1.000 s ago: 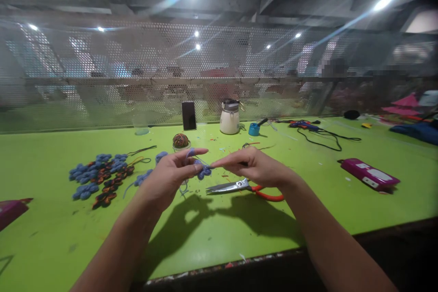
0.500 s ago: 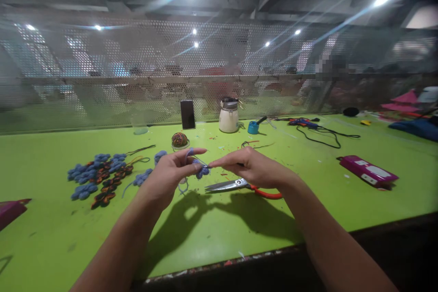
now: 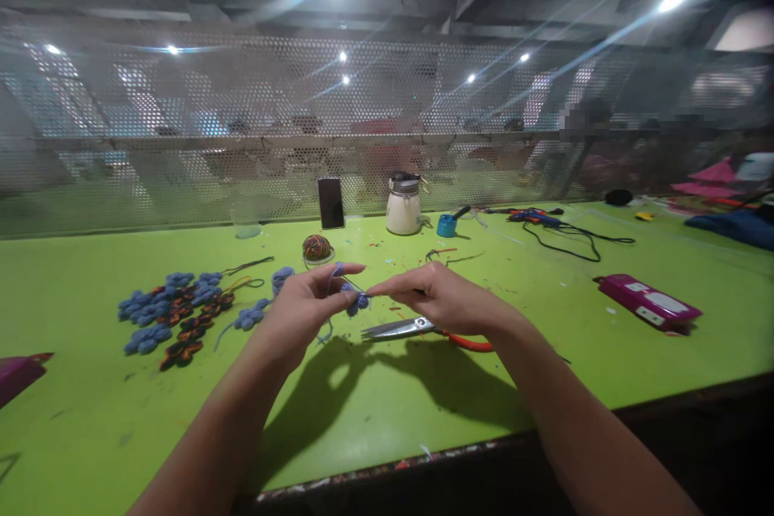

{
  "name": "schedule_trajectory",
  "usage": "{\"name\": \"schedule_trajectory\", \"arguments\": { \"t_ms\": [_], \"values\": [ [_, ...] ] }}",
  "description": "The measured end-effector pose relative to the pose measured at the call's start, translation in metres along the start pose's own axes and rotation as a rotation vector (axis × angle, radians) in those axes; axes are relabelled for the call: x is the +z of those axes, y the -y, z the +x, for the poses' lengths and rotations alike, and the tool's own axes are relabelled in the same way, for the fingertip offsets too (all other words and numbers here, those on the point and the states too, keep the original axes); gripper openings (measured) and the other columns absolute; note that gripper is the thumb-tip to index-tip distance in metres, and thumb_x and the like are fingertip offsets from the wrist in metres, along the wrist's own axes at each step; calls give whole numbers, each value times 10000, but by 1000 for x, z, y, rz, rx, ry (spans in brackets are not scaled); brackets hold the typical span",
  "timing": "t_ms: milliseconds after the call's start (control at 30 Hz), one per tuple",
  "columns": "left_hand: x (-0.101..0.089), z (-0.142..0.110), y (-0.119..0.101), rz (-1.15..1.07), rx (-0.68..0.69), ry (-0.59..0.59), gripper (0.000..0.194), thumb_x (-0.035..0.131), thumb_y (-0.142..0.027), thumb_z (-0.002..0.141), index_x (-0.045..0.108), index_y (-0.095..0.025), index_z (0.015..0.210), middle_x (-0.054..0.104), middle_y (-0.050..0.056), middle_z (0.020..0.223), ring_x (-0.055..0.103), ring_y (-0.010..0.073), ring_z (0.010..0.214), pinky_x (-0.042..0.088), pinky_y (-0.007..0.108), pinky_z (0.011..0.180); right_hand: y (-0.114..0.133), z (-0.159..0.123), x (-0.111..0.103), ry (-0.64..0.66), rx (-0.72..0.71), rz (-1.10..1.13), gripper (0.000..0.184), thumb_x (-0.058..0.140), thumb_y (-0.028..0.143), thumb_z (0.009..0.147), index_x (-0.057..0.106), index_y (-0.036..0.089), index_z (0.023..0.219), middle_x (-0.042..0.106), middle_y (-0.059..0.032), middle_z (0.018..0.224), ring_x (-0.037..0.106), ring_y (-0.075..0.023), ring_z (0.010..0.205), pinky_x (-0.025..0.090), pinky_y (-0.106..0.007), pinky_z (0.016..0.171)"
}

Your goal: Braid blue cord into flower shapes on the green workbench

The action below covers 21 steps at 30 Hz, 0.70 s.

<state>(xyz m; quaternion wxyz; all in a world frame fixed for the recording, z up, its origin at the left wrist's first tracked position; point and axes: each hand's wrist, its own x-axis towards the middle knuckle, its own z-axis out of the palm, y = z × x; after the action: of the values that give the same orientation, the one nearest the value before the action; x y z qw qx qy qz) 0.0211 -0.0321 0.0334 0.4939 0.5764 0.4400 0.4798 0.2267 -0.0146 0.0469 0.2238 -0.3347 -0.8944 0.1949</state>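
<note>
Between thumb and fingers, my left hand point(image 3: 308, 298) pinches a small piece of blue-violet crochet work point(image 3: 356, 302), with yarn looped over its raised index finger. My right hand point(image 3: 444, 294) is closed around a thin crochet hook point(image 3: 366, 294), whose tip meets the work; most of the hook is hidden by the fingers. Below my right hand lies a pair of scissors point(image 3: 402, 328) with red handles, blades pointing left. Just behind my left hand sits a ball of blue yarn point(image 3: 282, 279), partly covered. A single blue crocheted flower point(image 3: 251, 314) rests beside my left wrist.
Several blue and dark-orange crocheted flowers point(image 3: 145, 308) are heaped at left. A multicoloured yarn ball point(image 3: 317, 248), phone point(image 3: 330, 203), white jug point(image 3: 404, 205) and blue pot point(image 3: 447, 226) stand behind. At right are a glue gun point(image 3: 535, 216) with its cord and a magenta box point(image 3: 650, 303).
My right hand has shifted very slightly at the work, with the hook tip still against it. My left hand keeps its pinch, and the objects on the table stay put.
</note>
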Motion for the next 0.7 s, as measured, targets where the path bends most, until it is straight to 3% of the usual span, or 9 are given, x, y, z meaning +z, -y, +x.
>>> {"name": "schedule_trajectory", "arguments": {
  "t_ms": [200,333,433,567,633,700],
  "values": [
    [2,1,4,93,53,-33,422,705,-203,636,637,-128,1046,600,-7,646,534,120,607,399,256,593,1,0,4,-22,27,-49,409,461,85,823,618,238,1169,634,-7,684,434,-87,561,300,-213,546],
    [2,1,7,296,165,-87,390,673,-204,665,644,-148,1051,588,-5,662,509,121,591,396,264,579,-1,3,10,-91,50,68,404,475,75,800,644,232,1131,574,14,615,388,-81,543,285,-215,535],
    [6,-1,7,498,350,-219,338,636,-173,702,655,-168,1040,602,0,691,519,130,626,419,283,638,-3,10,20,-189,110,323,333,507,96,774,692,172,1040,541,12,579,381,-75,519,292,-214,505],
    [14,-6,9,597,643,-376,309,602,-156,745,656,-188,1048,634,25,819,545,146,747,430,298,735,1,21,41,-305,279,850,305,607,235,733,693,115,1000,461,52,450,335,-54,379,245,-206,396],
    [14,-6,10,520,621,-417,314,616,-177,744,657,-207,1054,633,20,818,539,147,744,434,305,744,5,24,50,-358,316,1037,361,660,286,694,683,118,1013,479,54,454,345,-47,353,226,-198,372],
    [11,-4,9,300,462,-392,348,666,-198,706,658,-217,1054,613,-2,752,530,135,690,444,300,719,8,25,58,-391,312,1144,381,685,314,682,679,134,1018,506,44,492,366,-41,356,215,-189,365]
  ]
}}
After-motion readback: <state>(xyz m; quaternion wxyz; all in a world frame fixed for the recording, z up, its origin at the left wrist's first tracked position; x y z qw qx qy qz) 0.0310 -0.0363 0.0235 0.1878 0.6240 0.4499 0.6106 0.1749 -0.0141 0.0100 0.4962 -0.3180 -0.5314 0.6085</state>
